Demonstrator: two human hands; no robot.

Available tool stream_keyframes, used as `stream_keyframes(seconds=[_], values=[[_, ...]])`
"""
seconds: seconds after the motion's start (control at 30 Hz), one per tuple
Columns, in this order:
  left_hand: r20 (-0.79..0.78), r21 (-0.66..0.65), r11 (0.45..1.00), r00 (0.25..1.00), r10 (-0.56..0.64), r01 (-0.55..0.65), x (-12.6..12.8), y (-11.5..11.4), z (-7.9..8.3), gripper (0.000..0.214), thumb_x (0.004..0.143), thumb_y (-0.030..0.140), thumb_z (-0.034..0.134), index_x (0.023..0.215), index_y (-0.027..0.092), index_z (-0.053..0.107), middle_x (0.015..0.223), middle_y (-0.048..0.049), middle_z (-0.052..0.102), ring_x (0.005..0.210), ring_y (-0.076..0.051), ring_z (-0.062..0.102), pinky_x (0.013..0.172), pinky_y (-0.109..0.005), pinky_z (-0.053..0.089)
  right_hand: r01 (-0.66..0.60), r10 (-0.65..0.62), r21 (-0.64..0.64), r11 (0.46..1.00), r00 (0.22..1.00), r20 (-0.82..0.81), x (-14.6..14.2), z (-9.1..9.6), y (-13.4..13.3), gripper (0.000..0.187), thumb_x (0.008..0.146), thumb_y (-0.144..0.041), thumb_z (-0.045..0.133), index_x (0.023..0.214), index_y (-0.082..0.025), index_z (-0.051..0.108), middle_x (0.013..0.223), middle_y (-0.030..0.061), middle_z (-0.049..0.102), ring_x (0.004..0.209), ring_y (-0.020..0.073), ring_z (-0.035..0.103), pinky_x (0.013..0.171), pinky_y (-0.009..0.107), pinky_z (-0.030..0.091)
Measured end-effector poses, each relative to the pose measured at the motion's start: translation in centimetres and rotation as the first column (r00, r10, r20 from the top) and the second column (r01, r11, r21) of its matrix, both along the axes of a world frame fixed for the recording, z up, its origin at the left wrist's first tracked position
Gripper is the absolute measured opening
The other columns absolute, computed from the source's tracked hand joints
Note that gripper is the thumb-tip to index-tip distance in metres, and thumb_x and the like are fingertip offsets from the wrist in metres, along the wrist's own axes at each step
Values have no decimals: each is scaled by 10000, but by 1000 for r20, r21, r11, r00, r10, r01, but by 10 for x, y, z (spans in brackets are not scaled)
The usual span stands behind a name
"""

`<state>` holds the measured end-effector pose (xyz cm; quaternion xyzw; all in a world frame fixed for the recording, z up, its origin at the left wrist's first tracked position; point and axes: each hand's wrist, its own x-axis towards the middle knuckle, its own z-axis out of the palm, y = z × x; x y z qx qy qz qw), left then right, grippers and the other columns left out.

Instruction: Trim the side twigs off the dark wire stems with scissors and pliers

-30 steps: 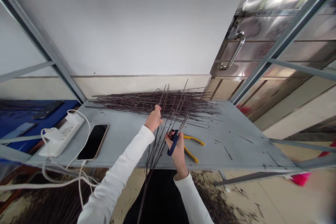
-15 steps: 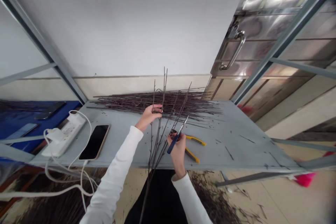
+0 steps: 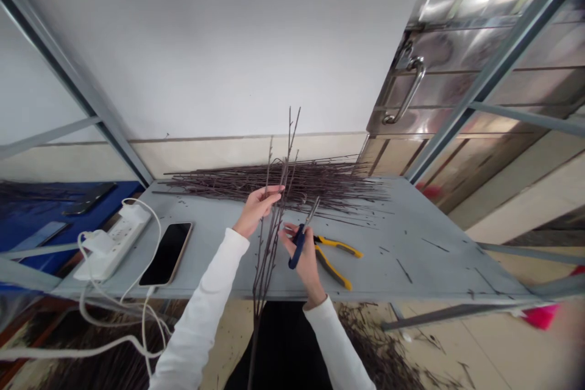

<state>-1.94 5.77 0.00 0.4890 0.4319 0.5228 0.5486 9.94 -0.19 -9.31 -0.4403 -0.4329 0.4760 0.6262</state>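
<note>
My left hand (image 3: 256,209) is closed round a bunch of thin dark twigs (image 3: 274,219) that stands nearly upright, its tips reaching up past the wall's skirting. My right hand (image 3: 302,256) grips blue-handled scissors (image 3: 301,235), blades pointing up and right, close beside the bunch. Behind both hands a long pile of cut twigs (image 3: 292,181) lies across the back of the grey table (image 3: 411,237).
Yellow-handled pliers (image 3: 336,257) lie just right of my right hand. A black phone (image 3: 167,245) and a white power strip (image 3: 114,237) with cables sit on the table's left. Twig scraps litter the floor (image 3: 379,347). A metal door with a handle (image 3: 406,88) stands at right.
The twig bunch has been lifted and swung upright, its tips now higher against the wall. My right hand with the scissors has shifted slightly left toward the bunch.
</note>
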Motion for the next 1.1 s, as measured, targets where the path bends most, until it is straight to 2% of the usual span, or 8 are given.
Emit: stream_keyframes(seconds=[0.13,0.33,0.5,0.7,0.8,0.87,0.93,1.1], values=[[19,-24,999,999,-38,38,8,-1,5,398,654,342,729,1004,153,707,514,101,239,430,-36,162,399,-200,92,-125,127,20,992,983,-135,-6,12,8,386,640,-331,744,874,-214,460,1003,66,640,867,202,631,798,382,503],[50,-45,995,995,-82,85,4,1,11,426,655,345,741,1033,152,702,527,94,267,446,-35,124,393,-196,73,-118,113,1,993,943,-314,-15,28,13,310,625,-291,733,756,-222,461,790,7,629,720,169,618,730,345,505],[24,-13,993,993,-118,118,-6,4,27,415,658,357,752,1014,149,705,712,-4,525,456,-19,178,385,-202,78,24,-25,-6,1000,934,-356,-16,30,19,298,630,-291,702,736,-224,432,734,-24,572,684,141,584,719,317,480],[-95,43,992,988,-118,122,-17,17,58,400,686,374,717,1018,154,695,770,-16,546,442,-16,179,378,-204,85,239,-250,-75,968,910,-331,-18,20,27,319,638,-338,678,721,-219,393,704,-34,534,631,122,548,670,294,448],[-135,23,988,980,-147,152,-19,21,65,384,679,376,718,986,146,701,746,-10,532,433,-13,185,375,-203,71,303,-315,-83,949,906,-284,-20,16,22,355,625,-331,704,752,-222,392,731,-34,537,669,123,552,695,292,444],[-132,0,988,979,-154,155,-17,19,62,391,671,379,723,980,142,696,726,-7,533,425,-12,185,373,-202,64,317,-327,-82,945,911,-251,-22,14,15,367,621,-325,714,765,-225,392,732,-37,534,679,126,556,701,292,446],[-113,-25,989,983,-146,144,-11,12,53,412,662,386,726,994,145,685,707,-2,541,417,-12,180,371,-200,62,316,-326,-80,945,919,-222,-22,11,8,380,608,-321,727,766,-227,394,720,-41,534,661,129,555,684,291,450],[-28,-128,988,995,-92,88,3,-9,13,409,635,386,735,954,139,669,675,16,541,406,-8,183,376,-188,75,240,-245,-103,965,968,-45,-8,-1,-6,343,649,-389,712,772,-224,438,705,-27,550,629,143,547,612,280,447]])
